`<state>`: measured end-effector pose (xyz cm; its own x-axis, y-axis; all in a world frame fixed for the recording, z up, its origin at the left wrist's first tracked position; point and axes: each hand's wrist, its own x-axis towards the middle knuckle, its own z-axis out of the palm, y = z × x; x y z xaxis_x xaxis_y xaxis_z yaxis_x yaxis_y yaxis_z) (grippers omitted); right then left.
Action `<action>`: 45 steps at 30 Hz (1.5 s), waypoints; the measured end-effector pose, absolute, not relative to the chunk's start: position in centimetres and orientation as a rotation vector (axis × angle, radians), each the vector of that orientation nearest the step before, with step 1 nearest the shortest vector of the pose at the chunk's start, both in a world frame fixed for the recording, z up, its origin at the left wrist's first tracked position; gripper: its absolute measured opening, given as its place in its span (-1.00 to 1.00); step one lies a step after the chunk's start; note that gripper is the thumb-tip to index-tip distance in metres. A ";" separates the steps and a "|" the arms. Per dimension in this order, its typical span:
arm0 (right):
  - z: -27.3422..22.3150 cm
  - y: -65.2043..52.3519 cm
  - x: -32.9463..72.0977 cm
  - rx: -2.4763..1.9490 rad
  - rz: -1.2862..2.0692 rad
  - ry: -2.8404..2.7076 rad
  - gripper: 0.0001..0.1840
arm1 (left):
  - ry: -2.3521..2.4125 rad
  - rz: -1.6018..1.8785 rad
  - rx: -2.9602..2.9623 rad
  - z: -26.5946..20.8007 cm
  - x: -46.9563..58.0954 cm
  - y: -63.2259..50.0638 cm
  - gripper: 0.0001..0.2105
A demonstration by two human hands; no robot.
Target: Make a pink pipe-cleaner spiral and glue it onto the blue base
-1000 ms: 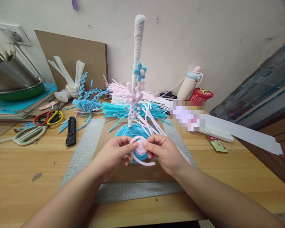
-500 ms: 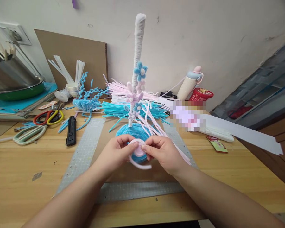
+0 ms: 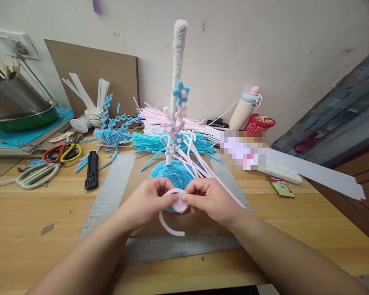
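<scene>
Between my fingertips is a pink pipe cleaner coil [image 3: 181, 205], a small flat spiral with a loose tail curving down below it. My left hand [image 3: 152, 200] pinches its left side, where the loose strand loops over the thumb. From the right, my right hand [image 3: 209, 200] pinches the coil's edge with thumb and forefinger. Just behind stands a round blue coiled base [image 3: 169, 170], partly hidden by my hands. A white wrapped post [image 3: 178, 53] rises upright from it, bearing a blue flower [image 3: 181, 94] and several pink and blue ones lower down.
Behind the post lie bundles of blue pipe cleaners [image 3: 172, 142] and pink pipe cleaners [image 3: 160, 116]. Scissors [image 3: 38, 175] and a black utility knife [image 3: 92, 170] lie to the left. A grey cutting mat [image 3: 103, 200] is under brown board. A bottle [image 3: 242, 110] stands at the back right.
The coil and both hands have moved slightly down, towards me. The pink strand's loose end now hangs lower and farther left, and its loop stands away from the coil.
</scene>
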<state>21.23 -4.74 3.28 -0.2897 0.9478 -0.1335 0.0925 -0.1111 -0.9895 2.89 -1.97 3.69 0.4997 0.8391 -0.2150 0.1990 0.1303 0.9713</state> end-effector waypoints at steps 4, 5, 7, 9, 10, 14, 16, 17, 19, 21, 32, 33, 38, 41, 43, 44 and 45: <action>2.9 -4.7 21.1 -1.237 1.403 -1.373 -0.78 | 1.080 0.720 1.505 3.3 3.2 -2.1 -0.78; 2.7 -4.7 21.2 -1.234 1.384 -1.369 -0.78 | 1.071 0.727 1.460 3.2 3.3 -2.0 -0.77; 2.5 -4.7 21.3 -1.214 1.346 -1.349 -0.77 | 1.020 0.722 1.327 3.2 3.4 -1.9 -0.74; 2.4 -4.6 21.3 -1.187 1.318 -1.308 -0.76 | 0.950 0.705 1.204 3.2 3.4 -1.9 -0.74; 2.4 -4.6 21.3 -1.177 1.309 -1.283 -0.75 | 0.920 0.698 1.159 3.2 3.4 -1.8 -0.74; 2.3 -4.6 21.3 -1.154 1.321 -1.219 -0.75 | 0.862 0.687 1.068 2.9 3.3 -1.8 -0.78; 2.2 -4.6 21.2 -1.137 1.343 -1.211 -0.75 | 0.854 0.698 1.064 2.7 3.3 -1.8 -0.78; 2.2 -4.6 21.2 -1.128 1.352 -1.209 -0.74 | 0.852 0.708 1.068 2.7 3.3 -1.8 -0.78; 2.1 -4.8 21.1 -1.122 1.351 -1.202 -0.74 | 0.853 0.734 1.092 2.7 3.5 -1.9 -0.75; 2.1 -4.9 20.9 -1.137 1.331 -1.189 -0.75 | 0.898 0.779 1.137 2.8 3.8 -2.1 -0.73; 1.4 -4.9 20.3 -1.115 1.219 -1.052 -0.78 | 0.769 0.784 1.132 2.6 4.9 -2.6 -0.81; 1.4 -4.9 20.3 -1.113 1.220 -1.043 -0.78 | 0.753 0.794 1.128 2.5 5.0 -2.6 -0.82; 1.5 -5.0 20.2 -1.117 1.229 -1.029 -0.78 | 0.717 0.843 1.144 2.3 5.1 -2.8 -0.84; 1.7 -5.1 20.1 -1.137 1.219 -1.033 -0.77 | 0.731 0.845 1.158 2.2 5.2 -2.8 -0.85; 1.8 -5.2 20.0 -1.147 1.215 -1.044 -0.76 | 0.732 0.856 1.131 2.2 5.2 -2.7 -0.84; 1.8 -5.2 20.0 -1.151 1.214 -1.048 -0.76 | 0.725 0.856 1.106 2.1 5.2 -2.7 -0.84; 1.8 -5.2 19.9 -1.154 1.213 -1.051 -0.76 | 0.713 0.849 1.073 2.1 5.2 -2.7 -0.84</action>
